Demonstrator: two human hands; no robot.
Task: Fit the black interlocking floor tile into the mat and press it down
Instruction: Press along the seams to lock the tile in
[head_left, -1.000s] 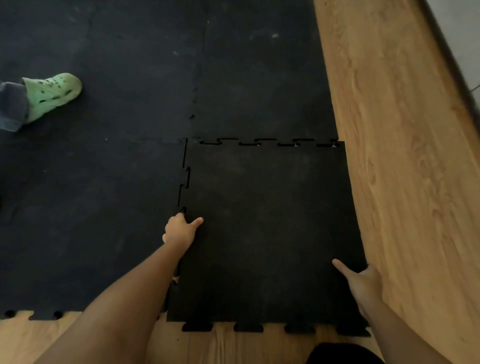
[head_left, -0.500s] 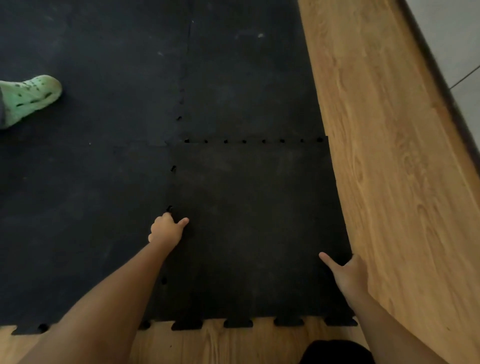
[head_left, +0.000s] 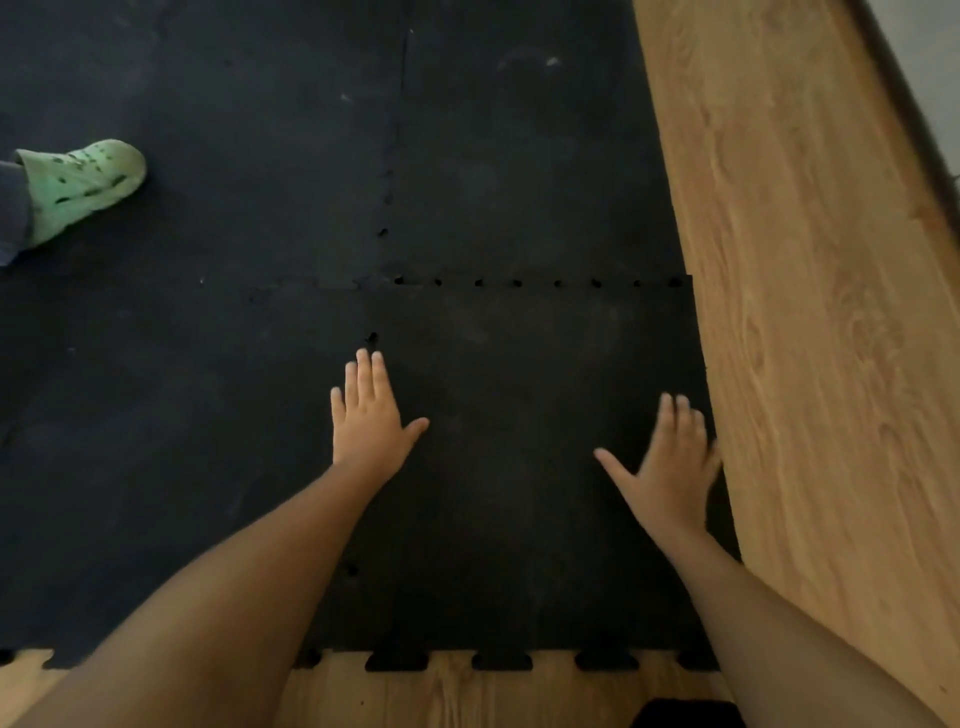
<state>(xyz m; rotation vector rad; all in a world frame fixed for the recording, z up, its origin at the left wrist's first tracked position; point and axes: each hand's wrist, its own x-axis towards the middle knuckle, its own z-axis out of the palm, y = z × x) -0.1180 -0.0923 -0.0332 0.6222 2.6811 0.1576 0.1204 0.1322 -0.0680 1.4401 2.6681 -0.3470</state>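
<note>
The black interlocking floor tile (head_left: 524, 415) lies in the near right corner of the black mat (head_left: 208, 364). Its far and left edges meet the neighbouring tiles, with only small dark gaps along the far seam. My left hand (head_left: 369, 415) rests flat, fingers spread, on the tile's left edge by the seam. Near the tile's right edge my right hand (head_left: 670, 457) lies flat with its fingers apart. Neither hand holds anything. The tile's near edge shows its tabs over the wooden floor.
Wooden floor (head_left: 810, 312) runs along the right side and the near edge of the mat. Another person's foot in a light green clog (head_left: 78, 187) stands on the mat at the far left. A dark baseboard runs at the top right.
The tile slid up and left until its seams closed. Both hands went from curled on the tile's edges to flat, spread palms on top of it.
</note>
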